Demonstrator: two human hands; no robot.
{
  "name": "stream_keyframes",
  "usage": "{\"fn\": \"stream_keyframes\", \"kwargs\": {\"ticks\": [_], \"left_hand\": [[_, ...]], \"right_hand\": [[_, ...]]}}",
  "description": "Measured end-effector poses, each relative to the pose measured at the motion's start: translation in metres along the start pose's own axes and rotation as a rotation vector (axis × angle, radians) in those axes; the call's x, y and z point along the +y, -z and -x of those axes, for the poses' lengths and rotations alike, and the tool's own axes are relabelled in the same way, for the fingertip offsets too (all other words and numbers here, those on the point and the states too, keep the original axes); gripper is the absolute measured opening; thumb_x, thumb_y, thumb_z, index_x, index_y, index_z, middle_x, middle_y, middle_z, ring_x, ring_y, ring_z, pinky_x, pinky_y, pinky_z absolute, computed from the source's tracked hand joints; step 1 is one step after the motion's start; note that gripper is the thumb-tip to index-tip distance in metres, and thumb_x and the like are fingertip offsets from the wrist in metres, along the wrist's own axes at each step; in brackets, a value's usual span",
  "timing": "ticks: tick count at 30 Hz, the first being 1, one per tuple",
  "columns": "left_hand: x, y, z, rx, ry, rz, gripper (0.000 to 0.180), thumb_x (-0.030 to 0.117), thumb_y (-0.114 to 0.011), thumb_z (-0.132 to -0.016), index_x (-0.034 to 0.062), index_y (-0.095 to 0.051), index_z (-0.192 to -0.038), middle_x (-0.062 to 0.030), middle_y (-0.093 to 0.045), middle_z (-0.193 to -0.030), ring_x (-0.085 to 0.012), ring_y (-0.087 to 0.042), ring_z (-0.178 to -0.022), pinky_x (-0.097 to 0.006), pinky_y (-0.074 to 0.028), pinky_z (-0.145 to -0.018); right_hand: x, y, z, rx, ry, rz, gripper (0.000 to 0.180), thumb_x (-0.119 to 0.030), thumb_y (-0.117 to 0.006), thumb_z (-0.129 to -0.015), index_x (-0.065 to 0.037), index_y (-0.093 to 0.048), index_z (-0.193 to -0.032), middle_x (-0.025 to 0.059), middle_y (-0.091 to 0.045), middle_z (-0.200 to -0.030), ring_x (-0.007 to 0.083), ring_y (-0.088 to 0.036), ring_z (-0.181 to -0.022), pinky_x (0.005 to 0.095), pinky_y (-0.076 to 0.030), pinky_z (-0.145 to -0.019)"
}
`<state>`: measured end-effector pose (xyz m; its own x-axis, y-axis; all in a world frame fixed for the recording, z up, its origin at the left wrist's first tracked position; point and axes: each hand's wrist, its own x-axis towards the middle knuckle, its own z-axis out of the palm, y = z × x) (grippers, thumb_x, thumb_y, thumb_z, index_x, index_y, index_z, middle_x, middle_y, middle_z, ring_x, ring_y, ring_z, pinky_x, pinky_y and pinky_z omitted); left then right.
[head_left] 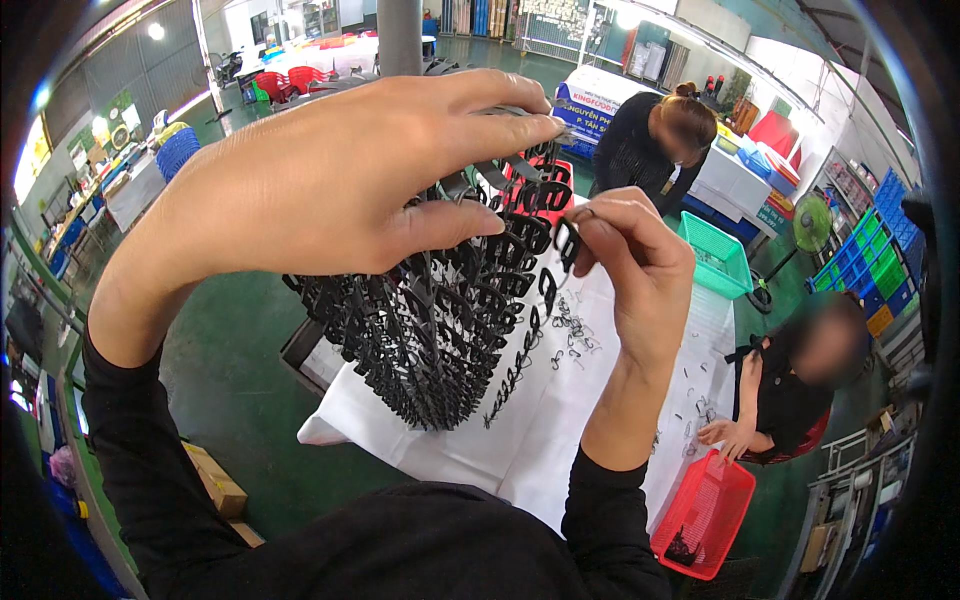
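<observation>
Black clip [567, 245] sits just right of the hanging bunch [420, 340], the grip of our right hand [640, 265] pinched together on it; our left hand [350, 180] arches over the bunch, thumb and fingers apart. We should pinch lightly and keep our knuckles off the strand [532, 327] below. The tabletop [535, 440] has its left corner near the bunch's foot; we judge the room freer rightward.
</observation>
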<state>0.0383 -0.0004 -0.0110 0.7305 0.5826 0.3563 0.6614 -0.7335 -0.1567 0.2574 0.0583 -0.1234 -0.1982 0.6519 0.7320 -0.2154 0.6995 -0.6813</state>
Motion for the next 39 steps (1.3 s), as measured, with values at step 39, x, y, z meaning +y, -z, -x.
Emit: {"fn": "stream_keyframes", "kwargs": {"ticks": [39], "left_hand": [[-0.012,0.010,0.010,-0.123,-0.131,0.112,0.056,0.003,-0.063,-0.073,0.0007,-0.054,-0.128,-0.0208,-0.049,-0.131,-0.0393,-0.053,-0.118,-0.044,-0.045,-0.099]], "right_hand": [[-0.002,-0.027,-0.004,0.076,0.026,-0.043,0.010,0.006,-0.065,-0.083,0.004,-0.064,-0.093,0.0035,-0.064,-0.085,0.0065,-0.056,-0.076,0.0172,-0.042,-0.067]]}}
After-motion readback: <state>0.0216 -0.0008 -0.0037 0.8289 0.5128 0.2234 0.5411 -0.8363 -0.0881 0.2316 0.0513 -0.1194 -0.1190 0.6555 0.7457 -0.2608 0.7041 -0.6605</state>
